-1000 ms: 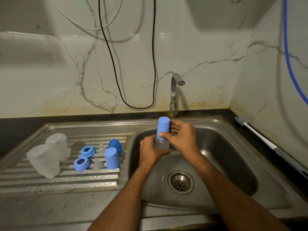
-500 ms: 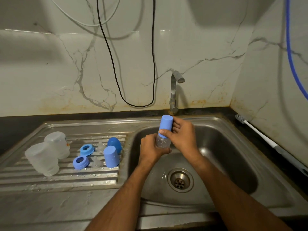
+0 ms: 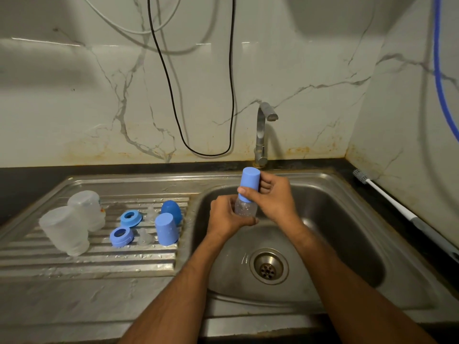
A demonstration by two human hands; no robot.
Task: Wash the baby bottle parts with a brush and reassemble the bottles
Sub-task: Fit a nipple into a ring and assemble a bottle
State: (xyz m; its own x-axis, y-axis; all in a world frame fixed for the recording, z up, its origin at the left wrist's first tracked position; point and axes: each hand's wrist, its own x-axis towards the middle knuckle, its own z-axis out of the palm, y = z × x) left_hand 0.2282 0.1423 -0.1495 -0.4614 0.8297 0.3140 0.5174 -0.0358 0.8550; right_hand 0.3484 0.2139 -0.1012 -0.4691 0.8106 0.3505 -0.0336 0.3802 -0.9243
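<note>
Over the sink basin (image 3: pixel 347 219) my left hand (image 3: pixel 224 217) grips a clear wet baby bottle (image 3: pixel 244 209) by its body. My right hand (image 3: pixel 270 197) grips the blue cap (image 3: pixel 249 183) sitting on top of that bottle. On the draining board (image 3: pixel 87 264) stand two clear bottles upside down (image 3: pixel 64 229) (image 3: pixel 87 209), two blue rings (image 3: pixel 121 236) (image 3: pixel 131 217), two clear teats (image 3: pixel 144 237) (image 3: pixel 151 214), a blue cap (image 3: pixel 166 228) and a darker blue dome cap (image 3: pixel 171 211). A white bottle brush (image 3: pixel 387 194) lies on the counter at the right.
The tap (image 3: pixel 263 135) stands behind the basin with no water running. The drain (image 3: pixel 269 266) is below my hands. A black cable (image 3: pixel 206 152) and a white cable hang down the marble wall; a blue hose (image 3: pixel 440 78) runs down at the right.
The bottle with the blue cap has stayed between both hands over the basin; the cap tilted slightly and my right hand shifted its grip on it. The parts on the draining board have not moved.
</note>
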